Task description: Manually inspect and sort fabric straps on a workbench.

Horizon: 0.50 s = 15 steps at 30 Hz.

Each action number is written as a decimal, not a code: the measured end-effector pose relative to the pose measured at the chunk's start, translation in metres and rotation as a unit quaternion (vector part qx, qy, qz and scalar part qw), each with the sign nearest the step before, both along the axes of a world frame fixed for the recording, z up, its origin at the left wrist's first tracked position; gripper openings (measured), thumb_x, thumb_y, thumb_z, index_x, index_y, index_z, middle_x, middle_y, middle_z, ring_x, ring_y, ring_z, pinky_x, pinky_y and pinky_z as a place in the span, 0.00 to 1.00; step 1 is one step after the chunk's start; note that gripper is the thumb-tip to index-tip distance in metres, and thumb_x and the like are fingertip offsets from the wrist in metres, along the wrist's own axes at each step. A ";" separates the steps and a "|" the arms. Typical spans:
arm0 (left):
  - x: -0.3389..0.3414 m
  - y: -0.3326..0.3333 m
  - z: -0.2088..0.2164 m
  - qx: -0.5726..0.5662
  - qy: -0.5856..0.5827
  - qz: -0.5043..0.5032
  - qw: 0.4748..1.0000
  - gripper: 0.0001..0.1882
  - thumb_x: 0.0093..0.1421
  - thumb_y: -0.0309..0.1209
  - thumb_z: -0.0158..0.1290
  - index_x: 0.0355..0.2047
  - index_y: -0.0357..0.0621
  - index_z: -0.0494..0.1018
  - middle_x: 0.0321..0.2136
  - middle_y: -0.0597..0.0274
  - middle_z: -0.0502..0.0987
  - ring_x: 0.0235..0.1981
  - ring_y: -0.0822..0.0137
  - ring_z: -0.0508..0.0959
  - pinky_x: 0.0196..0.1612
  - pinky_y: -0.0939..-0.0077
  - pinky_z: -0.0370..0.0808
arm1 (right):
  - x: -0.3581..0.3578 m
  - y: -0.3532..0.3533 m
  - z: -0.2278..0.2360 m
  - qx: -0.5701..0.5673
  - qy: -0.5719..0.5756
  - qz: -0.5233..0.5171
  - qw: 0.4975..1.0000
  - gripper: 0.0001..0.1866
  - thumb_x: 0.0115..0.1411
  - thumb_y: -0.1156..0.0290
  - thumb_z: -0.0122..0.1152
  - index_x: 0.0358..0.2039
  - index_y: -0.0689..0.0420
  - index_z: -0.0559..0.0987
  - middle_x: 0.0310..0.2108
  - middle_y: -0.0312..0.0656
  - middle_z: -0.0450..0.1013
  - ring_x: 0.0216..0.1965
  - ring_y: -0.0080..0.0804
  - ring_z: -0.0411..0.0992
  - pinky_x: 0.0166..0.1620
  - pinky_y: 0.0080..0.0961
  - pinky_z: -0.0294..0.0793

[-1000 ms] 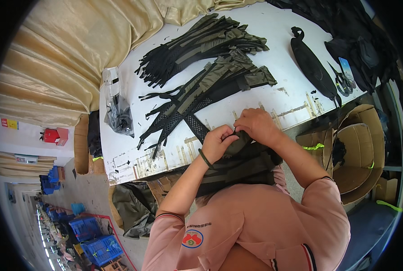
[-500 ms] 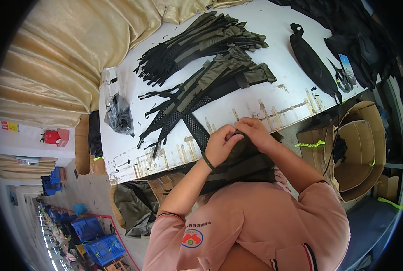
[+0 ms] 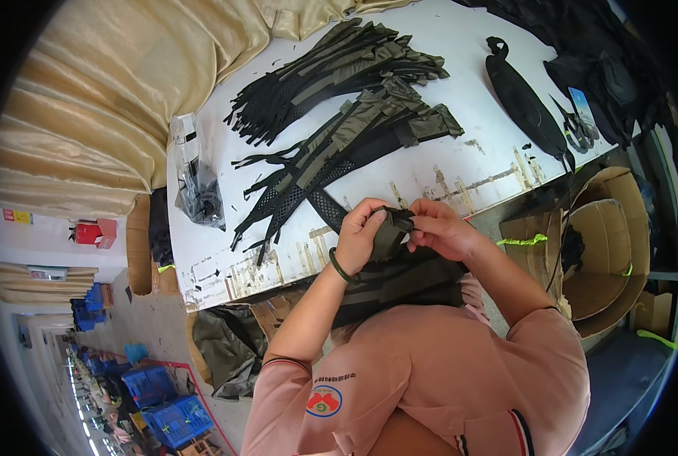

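Over the near edge of the table, both hands are closed on a dark olive and black fabric piece (image 3: 389, 237). My left hand (image 3: 358, 234) pinches its left side, with the thumb on top. My right hand (image 3: 445, 231) grips the upper right corner between thumb and fingertips. More dark fabric (image 3: 407, 283) hangs below the hands across my lap. Beyond them on the table lies a loose pile of olive and black mesh strips (image 3: 354, 152). A larger stack of similar strips (image 3: 339, 72) sits behind it.
A clear plastic bag (image 3: 200, 186) lies at the table's left. On the right are a black padded strap (image 3: 525, 99), scissors (image 3: 578, 129) and black fabric (image 3: 612, 76). Cardboard boxes (image 3: 605, 251) stand right of the white table (image 3: 240, 266); a box with dark material (image 3: 229, 349) stands lower left.
The fabric has been raised and turned between my hands, so more of its olive face shows. My right hand has shifted slightly right, and the hands are farther apart.
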<state>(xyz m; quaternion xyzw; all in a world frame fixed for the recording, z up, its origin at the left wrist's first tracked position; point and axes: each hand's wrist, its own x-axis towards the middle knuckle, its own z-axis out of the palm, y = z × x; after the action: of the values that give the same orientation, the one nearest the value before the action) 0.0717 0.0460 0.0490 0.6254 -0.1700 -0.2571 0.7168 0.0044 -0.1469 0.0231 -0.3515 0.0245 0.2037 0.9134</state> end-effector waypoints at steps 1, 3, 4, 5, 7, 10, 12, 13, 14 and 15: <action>0.001 0.002 0.000 -0.007 0.020 -0.011 1.000 0.07 0.62 0.21 0.48 0.41 0.36 0.72 0.35 0.64 0.77 0.36 0.76 0.74 0.41 0.82 0.71 | 0.000 -0.001 -0.001 0.001 0.000 -0.001 1.000 0.06 0.61 0.72 0.55 0.38 0.57 0.70 0.28 0.33 0.70 0.30 0.22 0.70 0.38 0.25 0.73; 0.000 0.001 0.002 -0.014 0.040 -0.022 0.999 0.08 0.62 0.23 0.49 0.41 0.36 0.71 0.35 0.64 0.77 0.36 0.76 0.74 0.42 0.81 0.71 | 0.000 -0.005 0.003 -0.524 -0.193 -0.105 0.823 0.06 0.63 0.73 0.53 0.39 0.56 0.69 0.24 0.31 0.68 0.24 0.22 0.67 0.32 0.21 0.71; -0.002 -0.003 0.006 0.053 0.009 -0.040 0.998 0.09 0.62 0.25 0.51 0.42 0.35 0.71 0.36 0.64 0.77 0.36 0.77 0.74 0.41 0.82 0.71 | 0.001 -0.006 0.007 -0.524 -0.193 -0.103 0.823 0.06 0.63 0.73 0.53 0.39 0.56 0.69 0.24 0.31 0.68 0.24 0.22 0.67 0.32 0.21 0.71; -0.003 -0.005 0.008 0.120 -0.021 -0.058 0.991 0.11 0.61 0.27 0.54 0.43 0.35 0.71 0.37 0.63 0.78 0.37 0.78 0.74 0.41 0.83 0.71 | 0.001 -0.006 0.013 -0.508 -0.189 -0.149 0.827 0.06 0.62 0.73 0.54 0.40 0.56 0.68 0.23 0.32 0.67 0.23 0.21 0.65 0.31 0.20 0.70; 0.001 -0.006 0.006 0.084 0.008 -0.039 0.996 0.12 0.60 0.30 0.56 0.42 0.35 0.73 0.35 0.65 0.79 0.35 0.79 0.75 0.38 0.84 0.72 | 0.006 -0.011 0.019 -0.492 -0.184 -0.197 0.828 0.07 0.62 0.73 0.54 0.40 0.55 0.68 0.22 0.32 0.65 0.22 0.20 0.64 0.30 0.19 0.68; 0.006 -0.002 0.011 0.087 0.119 -0.004 0.989 0.12 0.62 0.34 0.55 0.35 0.35 0.78 0.27 0.67 0.79 0.27 0.79 0.75 0.32 0.83 0.73 | 0.012 -0.031 0.029 -0.394 -0.098 -0.241 0.882 0.13 0.60 0.72 0.58 0.44 0.55 0.69 0.22 0.33 0.65 0.25 0.18 0.65 0.31 0.18 0.68; 0.009 0.001 0.007 0.098 0.139 -0.013 0.985 0.12 0.62 0.34 0.55 0.35 0.35 0.78 0.28 0.67 0.79 0.27 0.79 0.75 0.31 0.83 0.72 | 0.008 -0.015 0.039 -0.448 -0.141 -0.158 0.869 0.14 0.60 0.72 0.58 0.45 0.55 0.69 0.23 0.32 0.66 0.26 0.18 0.65 0.31 0.18 0.67; 0.011 0.000 0.004 0.108 0.158 -0.024 0.981 0.12 0.62 0.35 0.54 0.35 0.35 0.78 0.28 0.67 0.78 0.27 0.79 0.74 0.31 0.84 0.72 | 0.006 -0.005 0.042 -0.498 -0.182 -0.073 0.845 0.14 0.60 0.71 0.59 0.46 0.55 0.69 0.23 0.31 0.66 0.27 0.17 0.65 0.32 0.18 0.67; 0.011 0.000 0.002 0.108 0.158 -0.026 0.981 0.12 0.62 0.35 0.54 0.35 0.35 0.78 0.28 0.67 0.78 0.27 0.79 0.74 0.31 0.84 0.72 | 0.005 0.003 0.040 -0.477 -0.191 -0.055 0.856 0.14 0.59 0.72 0.58 0.46 0.55 0.70 0.23 0.30 0.67 0.27 0.16 0.65 0.32 0.17 0.66; 0.009 0.000 0.001 0.098 0.170 -0.035 0.980 0.12 0.62 0.35 0.55 0.36 0.36 0.78 0.27 0.67 0.78 0.27 0.79 0.74 0.31 0.83 0.72 | 0.006 0.001 0.037 -0.478 -0.191 -0.056 0.855 0.14 0.59 0.72 0.58 0.46 0.55 0.70 0.23 0.30 0.67 0.27 0.16 0.65 0.32 0.17 0.66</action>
<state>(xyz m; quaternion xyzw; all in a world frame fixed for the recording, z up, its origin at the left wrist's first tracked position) 0.0802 0.0457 0.0498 0.6338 -0.0416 -0.3998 0.6608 0.0106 -0.1459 0.0604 -0.7750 -0.0367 0.0445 0.6293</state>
